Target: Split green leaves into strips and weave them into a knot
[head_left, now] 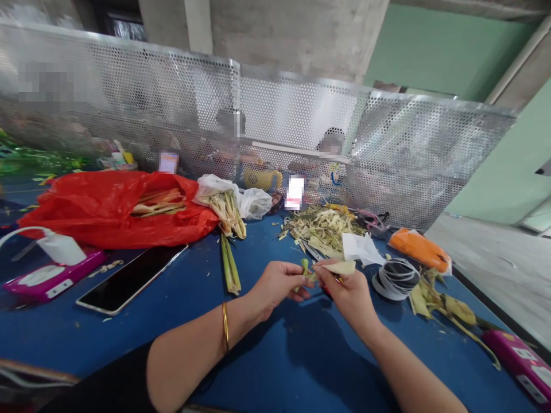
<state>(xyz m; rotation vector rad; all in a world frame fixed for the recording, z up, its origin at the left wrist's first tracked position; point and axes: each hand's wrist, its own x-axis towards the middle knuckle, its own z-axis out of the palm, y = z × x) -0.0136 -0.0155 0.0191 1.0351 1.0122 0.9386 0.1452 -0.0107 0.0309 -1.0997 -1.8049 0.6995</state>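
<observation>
My left hand (279,284), with a gold bangle at the wrist, is closed in a pinch on a small green husk piece (305,265) that sticks up between thumb and fingers. Close against it, my right hand (349,292) is closed too, and a pale husk strip (340,267) comes out of its grip toward the right. The fingertips almost meet over the blue table (262,367). Something small and red shows under my right fingers; I cannot make out what it is. A black-and-white spool of cord (396,280) stands just right of my right hand.
Husk scraps (321,226) lie in a heap behind my hands, near a white tissue (360,248) and an orange packet (420,250). Leftward are green stalks (230,265), a phone (133,279), a red bag (99,209) and a purple power strip (51,278). A perforated metal screen (297,109) borders the back.
</observation>
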